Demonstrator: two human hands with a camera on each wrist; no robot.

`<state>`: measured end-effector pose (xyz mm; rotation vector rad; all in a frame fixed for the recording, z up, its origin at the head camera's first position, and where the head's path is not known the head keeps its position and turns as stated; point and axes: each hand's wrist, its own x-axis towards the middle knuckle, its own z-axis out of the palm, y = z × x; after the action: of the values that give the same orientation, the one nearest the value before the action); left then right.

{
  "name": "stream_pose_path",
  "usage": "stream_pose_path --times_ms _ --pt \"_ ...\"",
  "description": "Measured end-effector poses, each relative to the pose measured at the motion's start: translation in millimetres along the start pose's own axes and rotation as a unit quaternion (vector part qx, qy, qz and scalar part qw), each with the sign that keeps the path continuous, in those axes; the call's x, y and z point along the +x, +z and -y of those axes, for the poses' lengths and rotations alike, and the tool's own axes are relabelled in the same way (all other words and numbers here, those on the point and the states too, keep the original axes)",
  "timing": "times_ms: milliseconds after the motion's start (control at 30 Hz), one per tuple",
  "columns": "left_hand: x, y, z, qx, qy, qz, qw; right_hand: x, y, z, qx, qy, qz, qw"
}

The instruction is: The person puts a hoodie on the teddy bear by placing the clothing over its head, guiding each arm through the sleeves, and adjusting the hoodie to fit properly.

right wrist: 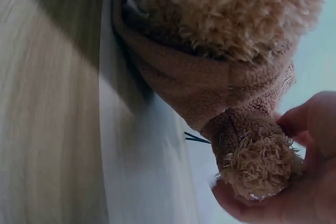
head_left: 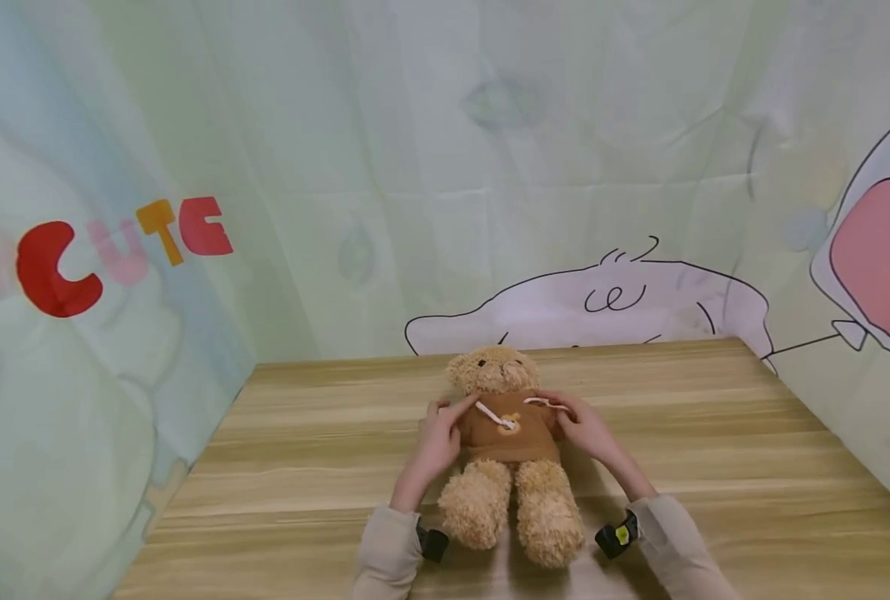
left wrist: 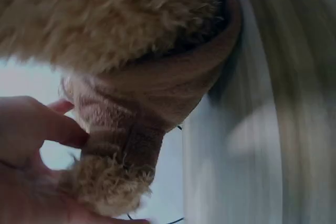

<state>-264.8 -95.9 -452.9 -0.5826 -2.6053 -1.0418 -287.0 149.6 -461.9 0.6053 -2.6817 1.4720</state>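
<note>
A tan, curly-furred teddy bear in a brown sweater lies on its back on the table, its head toward the far edge and its legs toward me. White drawstrings hang over the chest beside a small bear emblem. My left hand holds the bear's arm on the left, with fingers around the furry paw and sleeve in the left wrist view. On the other side, my right hand grips the opposite arm; its thumb and fingers surround that paw in the right wrist view.
The wood-grain table extends to both sides of the bear. Behind it hangs a pale green curtain with cartoon drawings and colored letters. Black wrist cameras sit at both cuffs, close to the bear's legs.
</note>
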Motion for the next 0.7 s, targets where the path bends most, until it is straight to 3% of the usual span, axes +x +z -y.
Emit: stream_pose_path --times_ms 67,167,233,333,433,500,700 --pt "-1.6 1.5 -7.7 0.036 -0.001 -0.007 0.9993 0.4 3.7 1.0 -0.027 -0.034 -0.023 0.9988" --pt "-3.1 2.1 -14.8 0.048 0.004 -0.020 0.9986 0.3 8.7 1.5 -0.057 -0.077 -0.061 0.9936" --pt "-3.0 2.9 -15.5 0.046 0.031 -0.043 0.9975 1.1 12.1 1.6 -0.093 -0.117 -0.088 0.9849" --pt "-0.7 4.9 -12.7 0.051 0.086 -0.080 0.9918 1.7 15.6 1.5 -0.161 -0.170 -0.141 0.9620" --pt "1.7 4.3 -10.3 0.047 0.135 -0.099 0.9847 2.1 17.1 0.4 -0.169 -0.177 -0.164 0.9556" --pt "2.1 2.2 -10.2 0.032 0.141 -0.086 0.9858 2.8 16.4 0.3 -0.153 -0.176 -0.174 0.9568" --pt "-1.3 -6.8 -15.2 -0.017 0.080 -0.006 0.9967 2.8 7.4 8.4 -0.149 -0.195 -0.185 0.9518"
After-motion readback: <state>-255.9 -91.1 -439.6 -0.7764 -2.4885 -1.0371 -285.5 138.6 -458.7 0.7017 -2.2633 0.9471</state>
